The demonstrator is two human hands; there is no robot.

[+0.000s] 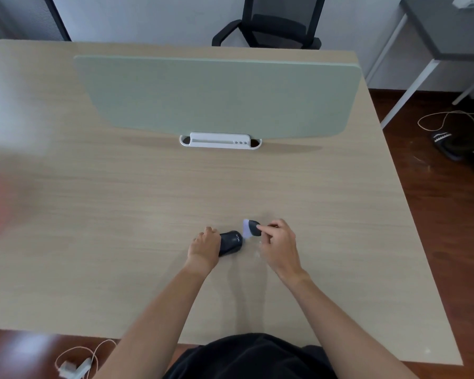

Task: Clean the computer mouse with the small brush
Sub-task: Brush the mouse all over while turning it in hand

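Left hand grips black plastic computer mouse; right hand pinches small dark white-bristled brush; hard strokes could slide the mouse away.

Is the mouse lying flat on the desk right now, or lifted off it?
Cannot tell for sure. The mouse sits low at the desk, gripped by the left hand, which hides its underside.

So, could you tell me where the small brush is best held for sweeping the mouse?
Grip the small brush by its dark rounded body, coming from the right, as the right hand does. Its pale bristles point left toward the mouse, which the left hand steadies.
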